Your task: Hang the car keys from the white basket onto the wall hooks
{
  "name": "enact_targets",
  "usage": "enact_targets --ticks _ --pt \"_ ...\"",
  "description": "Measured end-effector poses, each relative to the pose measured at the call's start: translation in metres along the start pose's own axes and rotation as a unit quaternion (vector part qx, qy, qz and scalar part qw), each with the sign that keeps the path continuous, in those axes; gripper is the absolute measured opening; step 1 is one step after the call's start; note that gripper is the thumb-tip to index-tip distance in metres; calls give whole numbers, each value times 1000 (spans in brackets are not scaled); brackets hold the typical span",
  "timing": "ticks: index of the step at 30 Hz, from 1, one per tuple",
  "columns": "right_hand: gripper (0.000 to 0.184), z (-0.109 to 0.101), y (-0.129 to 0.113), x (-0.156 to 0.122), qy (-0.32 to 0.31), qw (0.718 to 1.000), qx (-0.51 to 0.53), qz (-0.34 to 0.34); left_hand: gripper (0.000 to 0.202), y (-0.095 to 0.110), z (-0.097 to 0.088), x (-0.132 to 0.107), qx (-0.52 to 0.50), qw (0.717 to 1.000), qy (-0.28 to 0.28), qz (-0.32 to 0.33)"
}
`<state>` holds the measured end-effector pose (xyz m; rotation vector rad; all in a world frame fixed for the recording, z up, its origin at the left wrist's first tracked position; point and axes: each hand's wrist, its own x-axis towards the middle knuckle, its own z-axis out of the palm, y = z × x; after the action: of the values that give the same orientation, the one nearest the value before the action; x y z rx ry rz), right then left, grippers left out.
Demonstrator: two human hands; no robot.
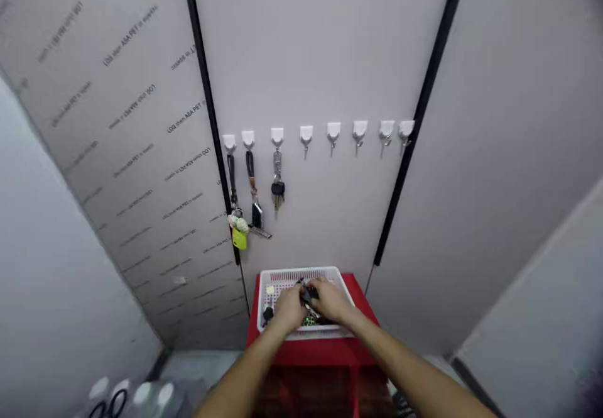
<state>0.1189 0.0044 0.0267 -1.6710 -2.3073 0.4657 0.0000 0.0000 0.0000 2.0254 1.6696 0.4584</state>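
Observation:
Both hands reach into a white plastic basket (296, 275) on a red stool. My left hand (288, 308) and my right hand (332, 298) meet over a dark key bunch (308, 293), fingers closed around it. Other small items lie in the basket, among them a black fob (268, 313) and something green (308, 322). On the wall above runs a row of white hooks (333, 131). The three leftmost hooks carry key sets: one with a yellow tag (239, 237), one on a brown strap (255, 207), one with a black car key (277, 187).
The red stool (325, 349) stands against a grey panelled wall with black vertical strips (210, 116). Several hooks to the right (386, 130) are bare. Pale round objects and a dark loop lie on the floor at lower left (122, 396).

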Motion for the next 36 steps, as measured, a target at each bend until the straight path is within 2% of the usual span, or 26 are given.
enact_targets --ticks 4,7,12,15,17,20,23,26,29,32,36 --pt "24 4 -2 6 -8 999 -1 31 35 -3 -7 7 -79 994 -10 -78" --pt "27 7 -4 7 -13 999 -20 32 41 -6 -13 7 -102 991 -26 -88" --pt "24 4 -5 -1 10 997 -59 49 43 -9 -25 -3 5 996 -75 -47" --pt "21 -1 -9 -5 -52 995 -67 45 30 -7 -29 -7 66 993 -81 -59" --pt "29 -2 -13 -6 -93 991 -86 46 26 -5 -30 -8 86 991 -79 -68" --pt "41 0 -18 -4 -97 989 -101 52 24 -4 -30 -7 101 991 -56 -65" --pt "36 6 -17 -3 -112 989 -76 54 25 -5 -30 -7 106 992 -25 -60" --pt "28 10 -13 -2 -116 991 -44 42 26 -9 -28 -7 98 993 -21 -65" --pt "17 6 -8 1 -96 995 -19 22 26 -12 -29 -4 47 998 -1 -40" --pt "15 -9 -7 6 -75 997 7 13 29 -9 -35 2 -46 999 17 2" --pt "21 -31 -12 13 -50 995 79 -28 40 4 -41 10 -210 977 -29 29"
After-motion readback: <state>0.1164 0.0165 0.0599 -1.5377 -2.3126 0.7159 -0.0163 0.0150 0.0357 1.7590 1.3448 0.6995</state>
